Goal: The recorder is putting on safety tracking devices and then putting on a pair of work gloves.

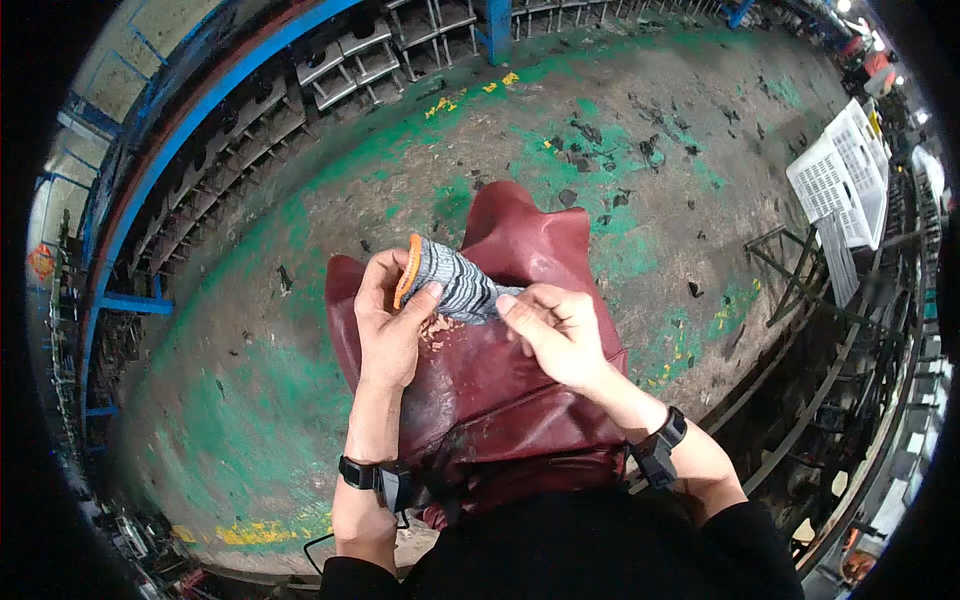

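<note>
A knitted work glove (458,287), grey and black striped with an orange cuff, is stretched between my two hands above my lap. My left hand (392,312) pinches it at the orange cuff, thumb in front. At the other end, my right hand (555,328) grips the finger part between thumb and fingers, hiding that part. Beneath lies a dark red, leather-like apron (500,380) over my lap and knees. Light brown crumbs (438,328) are scattered on it just below the glove. Each wrist wears a black strap with a small device.
Worn green floor (270,380) with dark scraps surrounds me. A white plastic crate (840,175) leans on a metal stand (785,265) at the right. Metal racks (350,60) in a blue frame (215,100) curve along the far left. Rails run down the right side.
</note>
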The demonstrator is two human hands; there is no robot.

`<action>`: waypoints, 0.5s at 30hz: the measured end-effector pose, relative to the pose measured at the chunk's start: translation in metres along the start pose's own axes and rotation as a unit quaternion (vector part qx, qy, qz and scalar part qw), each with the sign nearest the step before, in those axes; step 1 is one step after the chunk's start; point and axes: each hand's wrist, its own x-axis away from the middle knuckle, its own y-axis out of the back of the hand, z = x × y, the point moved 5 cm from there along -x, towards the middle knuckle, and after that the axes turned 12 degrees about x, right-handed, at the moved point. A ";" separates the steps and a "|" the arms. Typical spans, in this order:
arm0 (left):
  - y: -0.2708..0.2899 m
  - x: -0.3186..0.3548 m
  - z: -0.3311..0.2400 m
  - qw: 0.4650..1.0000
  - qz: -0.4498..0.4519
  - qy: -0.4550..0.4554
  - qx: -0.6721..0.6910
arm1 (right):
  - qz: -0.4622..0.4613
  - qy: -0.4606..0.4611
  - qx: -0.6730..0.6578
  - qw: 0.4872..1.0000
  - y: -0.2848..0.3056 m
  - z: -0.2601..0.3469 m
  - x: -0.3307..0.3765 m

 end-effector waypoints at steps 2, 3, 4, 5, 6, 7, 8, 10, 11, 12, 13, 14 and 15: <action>0.003 0.007 -0.006 0.992 0.013 -0.040 -0.117 | 0.057 -0.027 -0.066 0.996 -0.029 0.007 -0.006; -0.004 0.012 -0.012 0.978 0.068 -0.136 -0.141 | 0.073 -0.067 -0.069 0.993 -0.040 0.004 -0.007; -0.006 0.019 -0.014 0.957 0.094 -0.163 -0.220 | 0.081 -0.070 -0.155 0.982 -0.047 0.004 -0.006; -0.010 0.027 -0.017 0.929 0.131 -0.197 -0.285 | 0.079 -0.039 -0.192 0.977 -0.049 0.005 -0.004; -0.013 0.034 -0.016 0.909 0.146 -0.197 -0.336 | 0.072 -0.039 -0.216 0.973 -0.049 0.002 0.000; -0.017 0.039 -0.016 0.884 0.182 -0.218 -0.371 | 0.075 -0.036 -0.237 0.968 -0.050 0.000 0.005; -0.016 0.044 -0.017 0.902 0.181 -0.191 -0.343 | 0.078 -0.050 -0.205 0.974 -0.046 -0.006 0.008; -0.014 0.050 -0.016 0.929 0.163 -0.139 -0.303 | 0.104 -0.026 -0.157 0.982 -0.042 -0.009 0.011; -0.013 0.050 -0.015 0.947 0.145 -0.108 -0.264 | 0.106 -0.016 -0.136 0.985 -0.040 -0.010 0.012; -0.010 0.049 -0.011 0.964 0.117 -0.072 -0.230 | 0.115 -0.017 -0.148 0.982 -0.041 -0.011 0.015; -0.006 0.048 -0.008 0.976 0.088 -0.036 -0.196 | 0.122 -0.016 -0.119 0.985 -0.040 -0.012 0.015; -0.009 0.048 -0.012 0.948 0.139 -0.092 -0.272 | 0.130 -0.015 -0.090 0.987 -0.039 -0.012 0.014; -0.009 0.050 -0.010 0.940 0.156 -0.089 -0.289 | 0.138 -0.014 -0.061 0.988 -0.038 -0.013 0.013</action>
